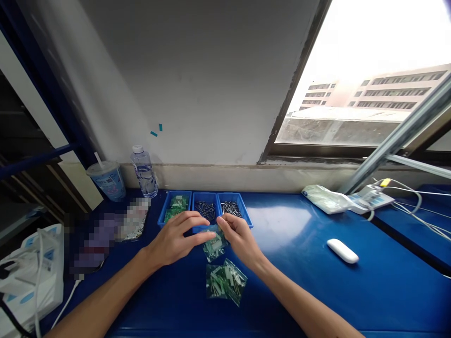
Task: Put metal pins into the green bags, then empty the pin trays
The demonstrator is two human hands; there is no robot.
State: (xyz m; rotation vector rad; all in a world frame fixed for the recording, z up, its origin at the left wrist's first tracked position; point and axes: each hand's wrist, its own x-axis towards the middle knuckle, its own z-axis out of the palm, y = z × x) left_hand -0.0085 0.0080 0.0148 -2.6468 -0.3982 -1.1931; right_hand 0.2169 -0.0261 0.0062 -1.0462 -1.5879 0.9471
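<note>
A small clear zip bag (214,248) with pale and green contents hangs in front of the bins. My right hand (241,238) is closed, pinching its top corner between thumb and curled fingers. From the other side my left hand (178,238) reaches in, thumb and fingers apart, the thumb tip at the bag's upper edge; whether it touches, I cannot tell. Below lie filled clear bags (225,283), overlapping on the blue table. Behind the hands stand three blue bins: the left bin (163,215) holds green packets, the middle bin (205,195) dark screws, the right bin (244,211) shinier screws.
At the back left stand a water bottle (143,173) and a lidded cup (108,180) with a straw. White power strips (49,267) with cables lie at the left edge. To the right are a white oval case (342,251), a plastic packet (326,199) and a metal strut (387,136).
</note>
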